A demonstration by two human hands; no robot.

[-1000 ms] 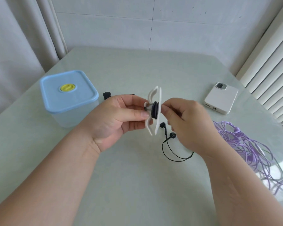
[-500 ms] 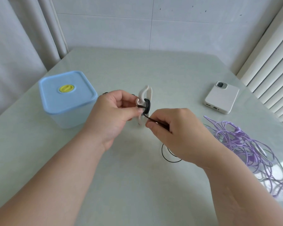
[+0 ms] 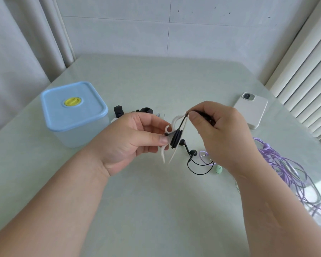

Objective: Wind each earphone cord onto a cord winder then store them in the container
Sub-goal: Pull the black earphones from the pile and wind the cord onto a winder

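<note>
Far out to the left of both hands sits the square translucent plastic container with a pale blue lid and yellow round plug [image 3: 74, 110], lid on, so nothing is going in until it gets popped. The left hand [image 3: 132, 140] pinches the hub of the white soft-looking winged cord winder [image 3: 171, 135] between thumb and fingers, up off the pale green desk [image 3: 156, 210]. The thin black earphone cord [image 3: 176, 139] is wrapped round the hub in several turns. From there it runs taut up to the right hand [image 3: 222, 134], whose thumb and forefinger pinch it just above the winder. I'd guess the cord weighs next to nothing and is totally limp and a bit slick, so it only behaves under tension. Grab it close to the spool, like here. The winder's wings look bendy, so hold the hub, not the tips. The two black earbuds [image 3: 192, 152] dangle just below the right hand with a short loop left to wind. Don't yank there, the joints are the fragile bit. Behind the right hand lies a white cased phone [image 3: 251, 110], and to its right is a tangled heap of purple cord [image 3: 285, 169]. I can't read any brand or writing on anything.
</note>
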